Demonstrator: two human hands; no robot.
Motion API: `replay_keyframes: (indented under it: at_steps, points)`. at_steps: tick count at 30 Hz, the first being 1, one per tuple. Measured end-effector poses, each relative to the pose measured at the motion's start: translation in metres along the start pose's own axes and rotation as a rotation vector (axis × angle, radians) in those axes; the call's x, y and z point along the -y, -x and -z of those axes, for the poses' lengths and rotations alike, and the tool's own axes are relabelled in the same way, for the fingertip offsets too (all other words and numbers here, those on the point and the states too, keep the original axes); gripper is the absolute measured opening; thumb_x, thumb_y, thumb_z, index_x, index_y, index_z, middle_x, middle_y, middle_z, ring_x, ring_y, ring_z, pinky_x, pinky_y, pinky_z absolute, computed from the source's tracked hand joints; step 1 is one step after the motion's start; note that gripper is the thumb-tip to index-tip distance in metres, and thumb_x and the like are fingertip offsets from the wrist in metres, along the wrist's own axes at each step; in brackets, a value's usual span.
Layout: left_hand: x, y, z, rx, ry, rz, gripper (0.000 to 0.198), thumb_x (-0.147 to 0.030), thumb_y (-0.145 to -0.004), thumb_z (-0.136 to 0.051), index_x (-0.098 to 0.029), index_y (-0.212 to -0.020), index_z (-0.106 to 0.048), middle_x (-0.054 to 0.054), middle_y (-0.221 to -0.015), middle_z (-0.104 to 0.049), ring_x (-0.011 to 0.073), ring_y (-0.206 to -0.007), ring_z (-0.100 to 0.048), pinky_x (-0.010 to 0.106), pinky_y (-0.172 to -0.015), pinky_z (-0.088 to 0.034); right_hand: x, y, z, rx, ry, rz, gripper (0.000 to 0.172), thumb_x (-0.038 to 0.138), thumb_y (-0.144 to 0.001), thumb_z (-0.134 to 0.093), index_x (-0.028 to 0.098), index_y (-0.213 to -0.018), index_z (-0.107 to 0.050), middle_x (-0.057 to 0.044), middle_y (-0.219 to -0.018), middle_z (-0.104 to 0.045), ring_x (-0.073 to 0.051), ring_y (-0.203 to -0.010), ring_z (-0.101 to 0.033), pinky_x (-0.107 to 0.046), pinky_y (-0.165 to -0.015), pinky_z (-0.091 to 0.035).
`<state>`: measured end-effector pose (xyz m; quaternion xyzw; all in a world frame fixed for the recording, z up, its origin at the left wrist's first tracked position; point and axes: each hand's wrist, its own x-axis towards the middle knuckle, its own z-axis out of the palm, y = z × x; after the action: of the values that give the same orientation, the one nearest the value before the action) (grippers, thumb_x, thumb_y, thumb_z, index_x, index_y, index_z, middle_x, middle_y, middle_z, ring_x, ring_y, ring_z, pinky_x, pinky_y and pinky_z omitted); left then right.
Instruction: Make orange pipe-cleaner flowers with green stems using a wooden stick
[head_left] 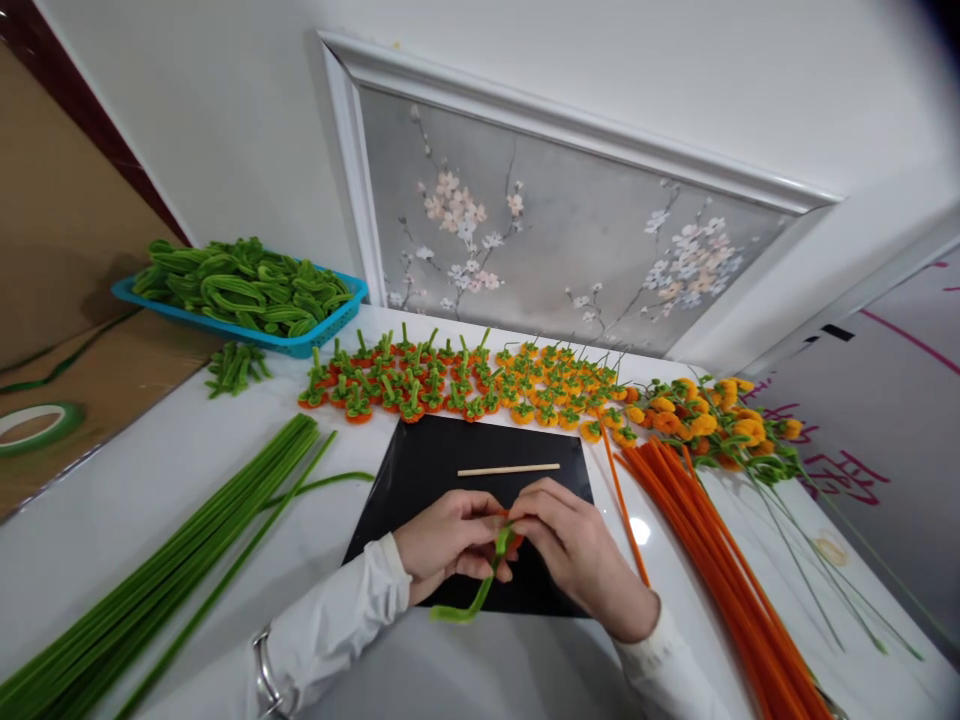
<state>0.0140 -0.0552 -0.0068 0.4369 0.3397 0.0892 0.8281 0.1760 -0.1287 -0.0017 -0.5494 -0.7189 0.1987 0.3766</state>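
Above the black mat (420, 460), both hands meet around one small piece of work. My left hand (454, 540) pinches a green pipe cleaner (480, 597), whose bent free end hangs toward me. With thumb and fingers closed, my right hand (574, 540) grips the same piece from the other side. Between the fingertips shows a bit of orange pipe cleaner (514, 545), mostly covered by the fingers. Just beyond the hands, a thin wooden stick (510, 469) lies across the mat.
Green pipe cleaners (225, 530) lie at left, orange ones (712, 570) at right. Behind the mat stand rows of small orange-red pieces (412, 385) and yellow pieces (547, 385). A blue basket (300, 345) holds green loops. Finished-looking flowers (720, 420) with stems and a tape roll (64, 425) flank them.
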Motion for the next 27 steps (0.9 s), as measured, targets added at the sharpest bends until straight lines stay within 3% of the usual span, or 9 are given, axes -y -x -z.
replay_keyframes:
  at_steps: [5, 10, 15, 20, 24, 27]
  points:
    - [-0.003, 0.001, -0.006, -0.098, -0.124, -0.114, 0.032, -0.040, -0.070, -0.068, -0.011, -0.078, -0.055, 0.002, -0.072, -0.063, 0.0104, -0.056, -0.064, 0.018, -0.050, -0.047, 0.000, 0.000, 0.006, 0.017, -0.097, -0.185, 0.012, 0.016, -0.087, -0.051, 0.020, -0.083, -0.061, 0.001, -0.076, -0.059, -0.010, -0.062, -0.057, -0.020, -0.056, -0.044]
    - [-0.002, -0.001, -0.007, -0.140, -0.224, -0.154, 0.030, -0.040, -0.072, -0.066, -0.012, -0.076, -0.054, -0.003, -0.062, -0.057, 0.0110, -0.055, -0.063, 0.022, -0.053, -0.051, 0.003, 0.001, 0.002, 0.041, 0.084, -0.169, 0.013, 0.010, -0.084, -0.053, 0.020, -0.075, -0.057, 0.002, -0.074, -0.058, -0.011, -0.066, -0.055, -0.021, -0.061, -0.040]
    - [0.000, -0.004, -0.003, -0.112, -0.246, -0.093, 0.034, -0.044, -0.070, -0.066, -0.012, -0.075, -0.054, -0.001, -0.064, -0.059, 0.0135, -0.055, -0.065, 0.021, -0.051, -0.050, 0.007, 0.003, -0.002, 0.114, 0.377, -0.009, 0.017, 0.009, -0.088, -0.044, 0.019, -0.077, -0.053, -0.001, -0.076, -0.056, -0.014, -0.069, -0.051, -0.024, -0.061, -0.038]
    - [-0.005, -0.001, 0.004, -0.031, -0.107, 0.027, 0.034, -0.040, -0.066, -0.072, -0.012, -0.074, -0.055, 0.001, -0.065, -0.062, 0.0123, -0.053, -0.065, 0.016, -0.046, -0.043, 0.014, 0.001, 0.001, 0.146, 0.623, 0.230, 0.015, 0.012, -0.090, -0.043, 0.019, -0.085, -0.056, -0.004, -0.082, -0.059, -0.017, -0.077, -0.051, -0.030, -0.066, -0.037]
    - [-0.011, 0.003, 0.009, 0.093, -0.002, 0.074, 0.032, -0.039, -0.068, -0.072, -0.012, -0.074, -0.055, 0.003, -0.063, -0.064, 0.0109, -0.050, -0.062, 0.015, -0.044, -0.040, 0.011, -0.002, 0.007, 0.072, 0.603, 0.441, 0.025, 0.015, -0.095, -0.035, 0.019, -0.095, -0.060, -0.007, -0.094, -0.064, -0.018, -0.088, -0.054, -0.033, -0.073, -0.038]
    - [-0.013, 0.005, 0.006, 0.071, 0.007, 0.029, 0.031, -0.039, -0.070, -0.070, -0.013, -0.076, -0.053, 0.006, -0.067, -0.066, 0.0107, -0.053, -0.062, 0.014, -0.044, -0.039, 0.001, -0.001, 0.006, -0.004, 0.456, 0.401, 0.026, 0.017, -0.095, -0.035, 0.020, -0.097, -0.061, -0.007, -0.095, -0.066, -0.018, -0.088, -0.056, -0.032, -0.074, -0.041]
